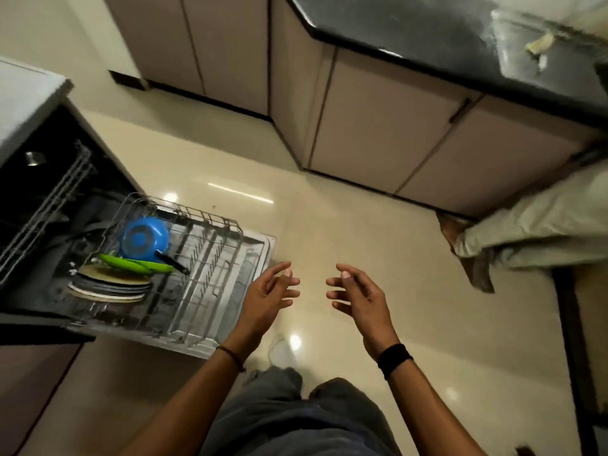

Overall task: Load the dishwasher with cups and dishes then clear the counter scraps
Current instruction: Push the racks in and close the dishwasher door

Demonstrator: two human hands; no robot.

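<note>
Plates (108, 287) and blue pan (143, 238) sit in the rack (210, 291); beside it, left hand (266, 299) and right hand (358, 301) show loose, empty grips; desk scraps (539, 44) look uncleared.

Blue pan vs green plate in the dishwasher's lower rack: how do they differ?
The blue pan is deep with a black handle; the green plate is thin and has no handle. The pan is tipped up on its side, its round face toward the camera; the plate shows mostly its thin edge. Both sit side by side at the loaded end of the lower rack.
</note>
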